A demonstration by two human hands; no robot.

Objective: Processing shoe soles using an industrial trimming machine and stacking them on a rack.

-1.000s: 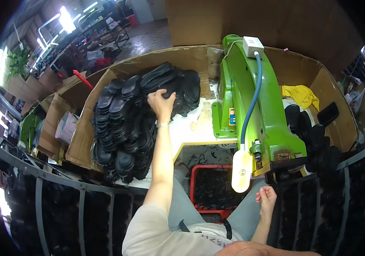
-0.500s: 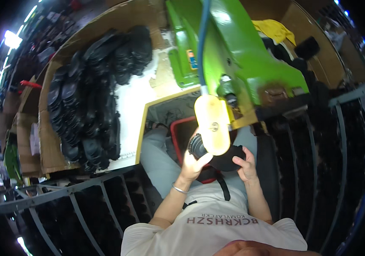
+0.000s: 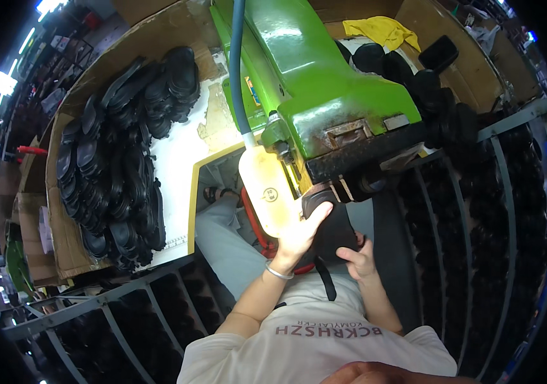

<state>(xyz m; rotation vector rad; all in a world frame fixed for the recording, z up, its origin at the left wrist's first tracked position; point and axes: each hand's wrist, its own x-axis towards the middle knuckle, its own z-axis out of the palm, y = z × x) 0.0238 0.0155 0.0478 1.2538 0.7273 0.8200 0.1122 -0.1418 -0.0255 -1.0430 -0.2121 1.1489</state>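
Observation:
A black shoe sole (image 3: 335, 232) is held between my two hands, its far end up against the dark working head (image 3: 366, 157) of the green machine (image 3: 344, 96). My left hand (image 3: 300, 232) grips the sole's left side with the thumb laid over its far end; the lamp hides some of its fingers. Lower down, my right hand (image 3: 358, 257) is closed on the sole's near right edge. Just left of the sole hangs a lit yellow lamp (image 3: 267, 195) on a blue-grey hose (image 3: 236, 70).
Stacked black soles (image 3: 117, 173) fill a cardboard box (image 3: 62, 253) at the left. More dark soles and a yellow cloth (image 3: 383, 32) lie at the back right. Metal racks (image 3: 149, 297) stand on both sides. A red-rimmed bin (image 3: 248, 214) sits below the lamp.
Both hands have brought the sole from below the lamp to the machine's head, and it is turned lengthwise. The view has shifted, so the machine and lamp appear farther left.

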